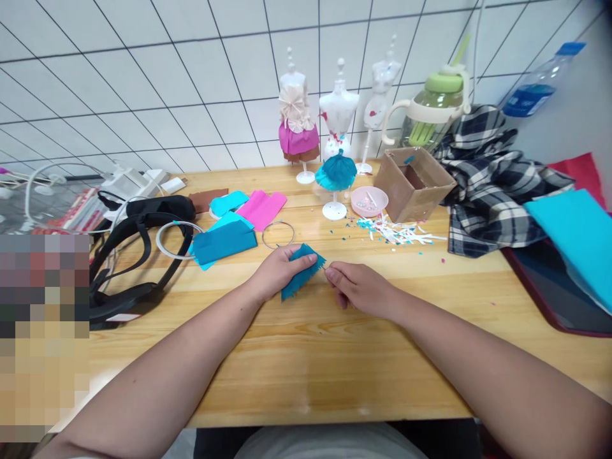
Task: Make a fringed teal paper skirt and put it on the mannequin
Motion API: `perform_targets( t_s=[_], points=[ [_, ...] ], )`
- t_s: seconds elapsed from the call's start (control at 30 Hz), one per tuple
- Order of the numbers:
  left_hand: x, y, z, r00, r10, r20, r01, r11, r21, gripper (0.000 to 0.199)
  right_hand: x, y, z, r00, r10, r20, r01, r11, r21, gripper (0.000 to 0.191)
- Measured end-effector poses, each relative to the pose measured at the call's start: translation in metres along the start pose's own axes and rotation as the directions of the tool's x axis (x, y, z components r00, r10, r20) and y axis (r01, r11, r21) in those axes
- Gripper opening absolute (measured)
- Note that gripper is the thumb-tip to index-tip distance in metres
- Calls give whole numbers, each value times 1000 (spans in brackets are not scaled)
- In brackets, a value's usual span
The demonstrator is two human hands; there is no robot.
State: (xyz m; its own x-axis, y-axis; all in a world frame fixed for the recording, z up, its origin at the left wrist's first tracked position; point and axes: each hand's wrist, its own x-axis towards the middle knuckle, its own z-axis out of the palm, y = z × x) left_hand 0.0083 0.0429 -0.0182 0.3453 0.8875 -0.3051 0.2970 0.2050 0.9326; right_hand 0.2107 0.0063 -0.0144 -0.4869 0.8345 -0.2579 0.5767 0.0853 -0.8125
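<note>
My left hand (277,271) is closed on a piece of teal crepe paper (297,280) with ragged, zigzag edges, the thumb pressing on top of it. Close by on the right, my right hand (359,287) makes a pinch at the paper's right corner. Something thin sticks out from its fingertips toward the paper, too small to make out. Just beyond the left hand lies a thin wire ring (279,235). Folded teal paper (224,241) rests to the left, with pink paper (262,209) behind it.
White mannequin stands (339,105) line the back, one with a teal paper skirt (338,172). Right of them are a pink dish (370,201), paper scraps (396,231), a cardboard box (414,188), a jug (435,108) and plaid cloth (497,178). A black headset (138,255) lies left.
</note>
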Motion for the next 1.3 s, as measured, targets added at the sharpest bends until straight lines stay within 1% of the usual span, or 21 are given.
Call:
perform_targets(
  t_s=[0.23,0.4,0.47,0.63,0.83,1.07,1.3],
  points=[
    [0,0,1,1000,2,-7,-2,1000,-6,42,1,1,0,1000,-14,-10,14,1000,-13,39],
    [0,-1,1,1000,-17,-13,17,998,-69,42,-1,0,-2,1000,-5,5,6,1000,-26,40],
    [0,-1,1,999,-6,-36,4,998,-64,43,-1,-1,-2,1000,2,0,-2,1000,-21,39],
    [0,0,3,994,42,-104,-41,999,12,46,-1,-2,-1,1000,4,-4,-4,1000,-12,34],
    [-1,1,3,996,41,-80,-38,999,39,47,-1,-3,0,1000,-11,-15,10,999,-45,34],
    [-1,1,3,996,58,-68,-55,998,40,45,-1,-2,1,1000,-5,-18,5,999,-35,33],
    [-2,1,4,999,29,-36,-28,1000,13,45,1,-2,1,999,-17,-29,15,999,-41,31]
  ],
)
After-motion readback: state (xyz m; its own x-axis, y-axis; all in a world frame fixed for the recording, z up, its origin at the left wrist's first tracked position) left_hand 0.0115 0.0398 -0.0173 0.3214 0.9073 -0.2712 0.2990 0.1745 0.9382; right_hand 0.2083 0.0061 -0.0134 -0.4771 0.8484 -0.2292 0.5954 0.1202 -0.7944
